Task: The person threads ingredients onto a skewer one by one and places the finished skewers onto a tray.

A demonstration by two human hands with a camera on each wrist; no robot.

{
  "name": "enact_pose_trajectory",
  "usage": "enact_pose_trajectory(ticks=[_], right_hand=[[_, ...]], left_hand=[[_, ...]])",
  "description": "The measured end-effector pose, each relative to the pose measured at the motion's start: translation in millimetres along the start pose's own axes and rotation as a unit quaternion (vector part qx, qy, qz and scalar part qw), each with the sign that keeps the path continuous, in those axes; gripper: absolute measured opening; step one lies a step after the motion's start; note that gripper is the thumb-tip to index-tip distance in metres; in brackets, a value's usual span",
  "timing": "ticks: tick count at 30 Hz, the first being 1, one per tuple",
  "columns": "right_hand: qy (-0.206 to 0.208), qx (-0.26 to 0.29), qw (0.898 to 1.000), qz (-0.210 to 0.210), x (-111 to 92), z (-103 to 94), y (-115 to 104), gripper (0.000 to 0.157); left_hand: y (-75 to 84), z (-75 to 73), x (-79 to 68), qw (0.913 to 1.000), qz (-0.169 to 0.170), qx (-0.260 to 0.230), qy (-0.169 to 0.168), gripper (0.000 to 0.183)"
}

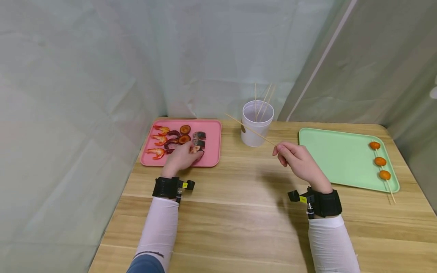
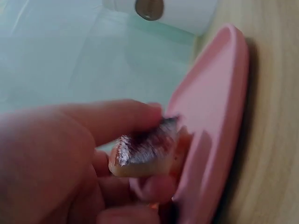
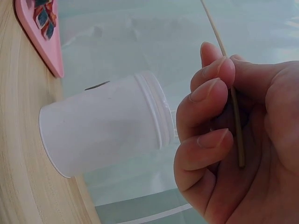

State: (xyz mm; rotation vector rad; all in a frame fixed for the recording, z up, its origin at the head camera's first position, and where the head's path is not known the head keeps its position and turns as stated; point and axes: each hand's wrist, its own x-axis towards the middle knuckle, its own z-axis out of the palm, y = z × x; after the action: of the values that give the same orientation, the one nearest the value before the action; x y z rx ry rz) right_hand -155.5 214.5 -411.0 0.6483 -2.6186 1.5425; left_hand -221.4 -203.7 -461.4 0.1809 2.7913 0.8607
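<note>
Over the right side of the pink tray [image 1: 213, 140], my left hand [image 1: 179, 158] pinches a piece of fish [image 2: 145, 151] with dark silvery skin between thumb and fingers. Other fish pieces [image 1: 199, 135] lie just behind it on the tray. Further left on the tray are shrimps [image 1: 159, 140], dark red curled tentacle pieces [image 1: 173, 133] and round brown mushroom caps [image 1: 185, 129]. My right hand [image 1: 302, 161] grips a thin bamboo skewer [image 1: 254, 132] near one end. The skewer's bare tip points up and left, passing in front of the white bucket.
The white bucket [image 1: 252, 134] stands at the back middle with several skewers [image 1: 263, 102] in it. To the right lies a green tray [image 1: 334, 159], bearing a skewer with three orange balls [image 1: 380, 161]. A pale curtain [image 1: 218, 57] hangs behind the wooden table [image 1: 232, 220].
</note>
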Motion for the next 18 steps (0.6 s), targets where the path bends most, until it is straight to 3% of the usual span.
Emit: enact_pose_trajectory(ticks=[4, 6, 8, 10, 11, 12, 15, 17, 18], right_hand=[[-0.002, -0.002, 1.000, 0.001, 1, 0.1, -1, 0.028], [-0.004, -0.002, 1.000, 0.001, 1, 0.2, -1, 0.028], [-0.005, -0.005, 1.000, 0.001, 2, 0.7, -1, 0.028], [-0.004, -0.004, 1.000, 0.003, 2, 1.3, -2, 0.028], [-0.003, -0.004, 1.000, 0.003, 2, 1.9, -2, 0.027], [-0.002, -0.004, 1.000, 0.002, 1, 2.6, -3, 0.026], [-0.004, 0.006, 1.000, 0.000, 1, 5.8, -5, 0.022], [-0.011, 0.012, 1.000, -0.005, 0, 8.5, -7, 0.020], [-0.018, 0.015, 1.000, -0.007, 0, 9.6, -9, 0.019]], left_hand=[[1.4, -2.2, 0.4, 0.9971, 0.030, -0.070, -0.001, 0.057], [5.9, -3.4, 0.7, 0.9921, 0.044, -0.118, 0.003, 0.052], [13.5, -4.5, 0.4, 0.9797, 0.056, -0.192, 0.008, 0.044], [24.9, -5.9, -0.8, 0.9545, 0.062, -0.291, 0.015, 0.036], [31.8, -6.4, -1.1, 0.9330, 0.071, -0.352, 0.015, 0.032], [39.8, -6.6, -1.9, 0.9047, 0.080, -0.418, 0.014, 0.028], [67.0, -6.2, -6.1, 0.7987, 0.108, -0.592, -0.011, 0.026], [84.2, -4.6, -8.2, 0.7223, 0.125, -0.679, -0.046, 0.029], [91.9, -3.8, -9.8, 0.6887, 0.124, -0.712, -0.062, 0.029]])
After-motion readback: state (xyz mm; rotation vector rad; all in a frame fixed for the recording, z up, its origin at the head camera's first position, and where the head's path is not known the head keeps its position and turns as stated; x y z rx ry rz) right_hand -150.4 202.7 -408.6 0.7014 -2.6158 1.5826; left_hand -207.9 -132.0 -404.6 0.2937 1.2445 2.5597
